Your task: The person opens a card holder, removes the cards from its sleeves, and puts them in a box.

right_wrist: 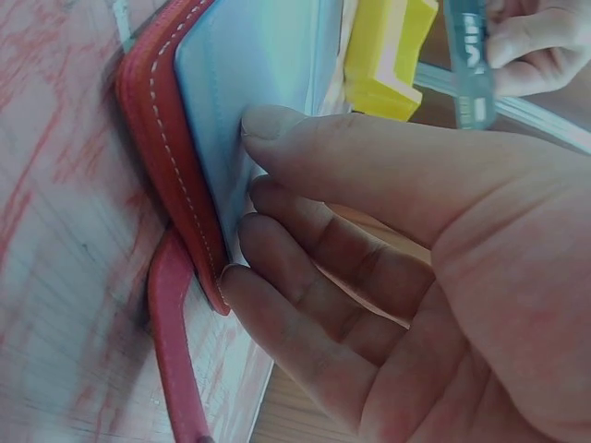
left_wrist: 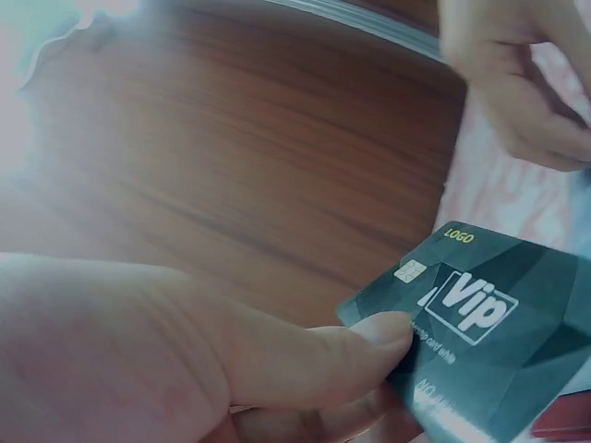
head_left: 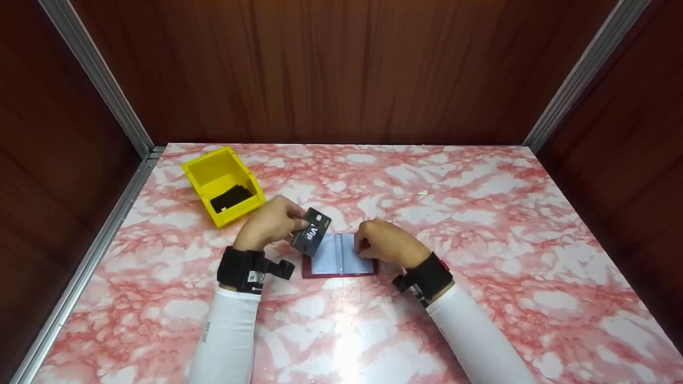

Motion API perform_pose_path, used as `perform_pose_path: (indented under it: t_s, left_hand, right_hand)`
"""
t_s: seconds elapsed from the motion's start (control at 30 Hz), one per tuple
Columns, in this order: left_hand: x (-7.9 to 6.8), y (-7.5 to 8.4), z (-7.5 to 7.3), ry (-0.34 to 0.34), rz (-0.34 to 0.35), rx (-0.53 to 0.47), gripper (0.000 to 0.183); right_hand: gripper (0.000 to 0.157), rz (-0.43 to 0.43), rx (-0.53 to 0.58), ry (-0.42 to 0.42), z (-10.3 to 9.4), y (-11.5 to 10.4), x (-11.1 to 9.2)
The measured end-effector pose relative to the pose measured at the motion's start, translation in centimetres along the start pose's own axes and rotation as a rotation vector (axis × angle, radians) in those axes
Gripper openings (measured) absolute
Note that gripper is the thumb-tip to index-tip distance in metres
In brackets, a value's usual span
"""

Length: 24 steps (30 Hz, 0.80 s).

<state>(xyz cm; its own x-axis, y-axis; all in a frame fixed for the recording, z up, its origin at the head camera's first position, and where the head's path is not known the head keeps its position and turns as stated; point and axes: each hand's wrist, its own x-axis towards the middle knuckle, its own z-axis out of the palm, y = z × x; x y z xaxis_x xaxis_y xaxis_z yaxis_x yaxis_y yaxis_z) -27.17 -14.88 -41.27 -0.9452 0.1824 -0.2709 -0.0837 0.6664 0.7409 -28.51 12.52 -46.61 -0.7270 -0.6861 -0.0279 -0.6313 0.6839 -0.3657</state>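
Note:
A dark card printed "Vip" [head_left: 312, 233] is pinched between the thumb and fingers of my left hand [head_left: 273, 220], tilted over the left part of an open card holder. The chip and "LOGO" on the card [left_wrist: 480, 323] face up in the left wrist view. The card holder [head_left: 340, 276] lies flat, with a red cover and clear plastic sleeves [head_left: 328, 262]. At its right page, my right hand [head_left: 388, 242] has curled fingers. In the right wrist view, the thumb [right_wrist: 268, 122] lies on a clear sleeve and the other fingertips are at its edge, by the white-stitched red cover [right_wrist: 175, 148].
A yellow bin [head_left: 205, 200] stands at the back left with a stack of dark cards [head_left: 231, 198] in it. A red strap [right_wrist: 171, 332] sticks out from the card holder. Wood-grain walls [head_left: 341, 69] enclose the marbled pink-and-white table [head_left: 480, 320] on three sides.

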Motion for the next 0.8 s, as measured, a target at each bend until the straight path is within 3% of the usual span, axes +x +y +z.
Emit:
perform_pose_path:
  t_s: [0.3,0.5,0.63,0.8]
  left_hand:
    - [-2.8,1.1,-2.1,0.135,0.093,0.011,0.029]
    - [-3.5,1.3,-2.9,0.228,0.127,0.022,0.031]
    - [-3.5,1.1,-3.8,0.407,0.141,0.005,0.031]
    - [-3.9,-0.4,-5.4,0.651,0.172,-0.007,0.028]
  right_hand:
    - [0.008,-0.036,0.007,0.016,0.1,0.2,-0.1]
    - [0.009,-0.036,0.013,0.026,0.0,0.3,-0.1]
    - [0.007,-0.008,0.010,0.018,0.0,0.1,-0.2]
    - [0.006,0.027,0.005,0.002,0.1,-0.1,-0.1]
